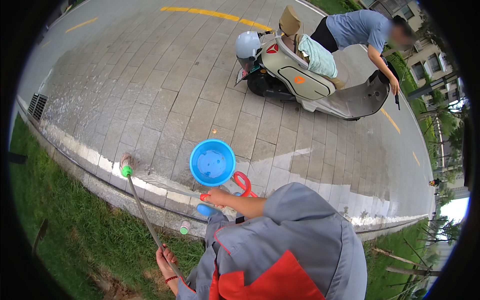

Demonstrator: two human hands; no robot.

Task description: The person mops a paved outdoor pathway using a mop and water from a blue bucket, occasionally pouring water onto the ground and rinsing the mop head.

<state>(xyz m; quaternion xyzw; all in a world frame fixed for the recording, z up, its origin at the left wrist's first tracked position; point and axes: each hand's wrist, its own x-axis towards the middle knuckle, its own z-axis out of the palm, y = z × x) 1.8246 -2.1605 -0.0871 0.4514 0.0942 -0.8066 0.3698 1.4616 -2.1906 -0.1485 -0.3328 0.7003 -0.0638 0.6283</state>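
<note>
My left hand (167, 258), with a beaded bracelet at the wrist, is closed around the metal handle of a mop (145, 210). The mop's green collar and wet strands (128, 161) rest on the paving near the white edge line. My right hand (217, 197) grips the end of a red hose (243, 183), and water streams from it leftward toward the mop head. Just above my right hand in the view, a blue plastic basin (212, 162) stands on the paving with some water in it. A small container with a green lid (184, 227) is on the stone kerb.
A person (356, 30) in a blue shirt leans over a parked electric scooter (300, 75), which carries a helmet (248, 44) and a light green cloth (318, 58). A drain grate (37, 105) lies at far left. Grass (75, 210) borders the kerb (112, 198). Parts of the paving are wet.
</note>
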